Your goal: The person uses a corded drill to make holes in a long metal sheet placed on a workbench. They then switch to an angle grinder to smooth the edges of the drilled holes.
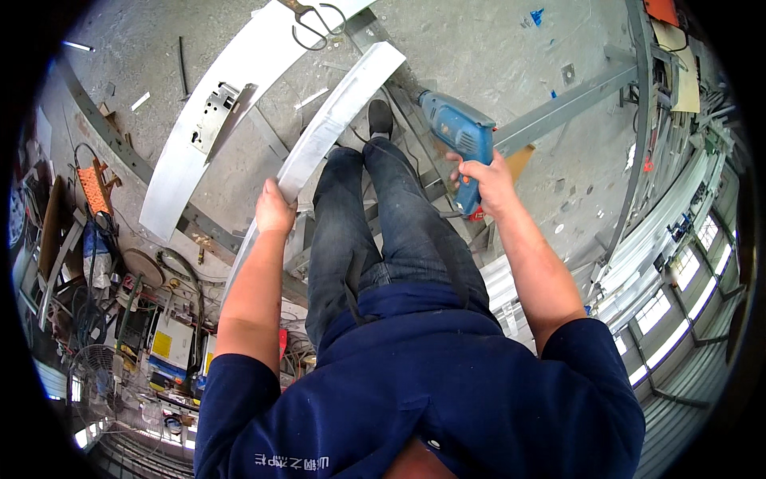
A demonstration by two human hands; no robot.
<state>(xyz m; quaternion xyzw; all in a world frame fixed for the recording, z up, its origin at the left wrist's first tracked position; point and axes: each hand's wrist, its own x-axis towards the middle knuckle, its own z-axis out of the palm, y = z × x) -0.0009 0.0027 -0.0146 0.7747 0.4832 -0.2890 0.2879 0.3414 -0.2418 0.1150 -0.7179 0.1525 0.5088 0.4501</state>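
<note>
My left hand (pixel 275 211) is closed round the edge of a long, pale metal profile (pixel 331 120). The profile slants from beside my left forearm up to the far middle, past my left leg. In my right hand (pixel 493 182) is a blue corded power drill (pixel 456 120), gripped by its handle, with its front end pointing away to the upper left. The drill is apart from the profile. Left of the profile, a metal lock case (pixel 214 118) lies on a white strip (pixel 179 164). Scissors (pixel 307 24) with dark loop handles rest at that strip's far end.
A grey steel beam (pixel 566 100) runs rightward from near the drill to a long rail. Long metal profiles (pixel 662 215) are stacked at the right. Tools, cables and an orange cord bundle (pixel 96 190) crowd the left. Scraps (pixel 536 16) lie on the concrete floor.
</note>
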